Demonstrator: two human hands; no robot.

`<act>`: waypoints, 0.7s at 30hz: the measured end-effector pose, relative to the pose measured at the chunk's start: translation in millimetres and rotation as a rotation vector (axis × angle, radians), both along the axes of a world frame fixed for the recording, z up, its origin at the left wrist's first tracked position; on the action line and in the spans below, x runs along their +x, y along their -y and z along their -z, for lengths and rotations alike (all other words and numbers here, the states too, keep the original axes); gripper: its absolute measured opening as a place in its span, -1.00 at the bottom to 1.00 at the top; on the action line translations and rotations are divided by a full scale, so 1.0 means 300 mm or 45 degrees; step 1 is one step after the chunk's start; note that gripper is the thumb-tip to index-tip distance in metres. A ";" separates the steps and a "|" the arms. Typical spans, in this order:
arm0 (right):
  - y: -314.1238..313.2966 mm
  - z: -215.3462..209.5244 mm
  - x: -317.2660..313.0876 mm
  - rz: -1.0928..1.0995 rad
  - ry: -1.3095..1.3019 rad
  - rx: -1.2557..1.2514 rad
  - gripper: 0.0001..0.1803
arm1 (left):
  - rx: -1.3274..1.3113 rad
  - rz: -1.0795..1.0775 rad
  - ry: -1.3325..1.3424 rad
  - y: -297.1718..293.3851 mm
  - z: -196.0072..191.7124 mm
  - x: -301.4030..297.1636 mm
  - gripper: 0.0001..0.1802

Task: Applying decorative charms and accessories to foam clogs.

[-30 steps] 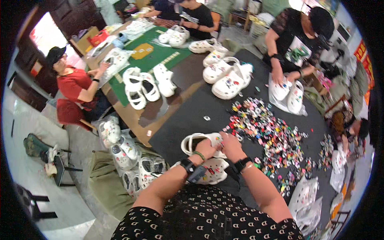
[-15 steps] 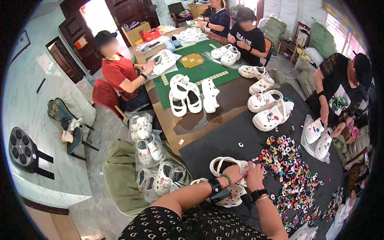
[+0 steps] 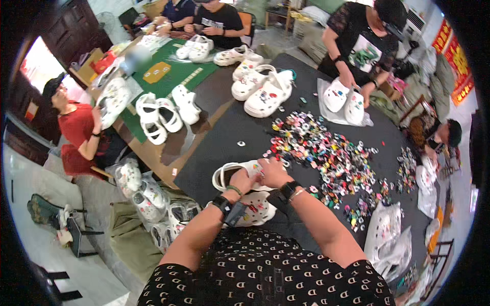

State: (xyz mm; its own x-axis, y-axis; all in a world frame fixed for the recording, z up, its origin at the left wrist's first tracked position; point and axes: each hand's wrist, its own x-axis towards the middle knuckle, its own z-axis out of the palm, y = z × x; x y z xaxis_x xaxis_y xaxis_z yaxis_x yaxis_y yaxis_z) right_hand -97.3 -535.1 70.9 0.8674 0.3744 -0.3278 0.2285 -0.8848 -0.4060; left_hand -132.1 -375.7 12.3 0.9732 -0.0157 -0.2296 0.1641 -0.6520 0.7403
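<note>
A white clog [image 3: 248, 165] lies on the black tabletop in front of me, its heel strap towards the left. My left hand [image 3: 243, 181] is closed on it at the foot opening, fingers partly hidden inside. Over its toe end curls my right hand [image 3: 273, 174], fingertips pressed to the upper near small coloured charms. Whether a loose charm is between those fingers is hidden. A second white clog [image 3: 256, 208], with charms on it, rests nearer to me, partly covered by my left wrist. Just right of my hands spreads a heap of mixed charms [image 3: 344, 171].
Decorated white clogs [image 3: 269, 97] stand beyond the heap, plain white ones [image 3: 171, 115] farther left. Bagged clogs [image 3: 385, 229] lie at the near right, others [image 3: 148, 199] off the table's left side. A co-worker [image 3: 365, 46] across the table handles bagged clogs; more people sit around.
The view has swung to the right, so the table and clogs sit farther left in it. Both hands stay on the same clog. The person in red now holds a bagged clog raised.
</note>
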 end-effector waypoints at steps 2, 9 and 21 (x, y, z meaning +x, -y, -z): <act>-0.018 -0.017 -0.020 0.047 0.035 -0.117 -0.22 | -0.004 0.034 0.034 0.016 -0.040 0.002 -0.41; -0.003 -0.055 -0.006 0.006 -0.014 -0.122 -0.08 | -0.012 -0.016 -0.079 0.025 -0.057 -0.022 -0.45; -0.002 0.014 -0.009 0.087 0.269 -0.137 -0.29 | 0.101 -0.072 -0.150 0.069 -0.116 0.000 -0.35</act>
State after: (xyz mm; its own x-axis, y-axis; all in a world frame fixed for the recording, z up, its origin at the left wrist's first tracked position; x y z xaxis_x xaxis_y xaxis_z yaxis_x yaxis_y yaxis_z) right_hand -100.0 -534.6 66.8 0.9431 0.2850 -0.1713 0.2362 -0.9368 -0.2582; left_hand -132.1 -396.4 47.0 0.9382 0.0609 -0.3408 0.2850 -0.6947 0.6605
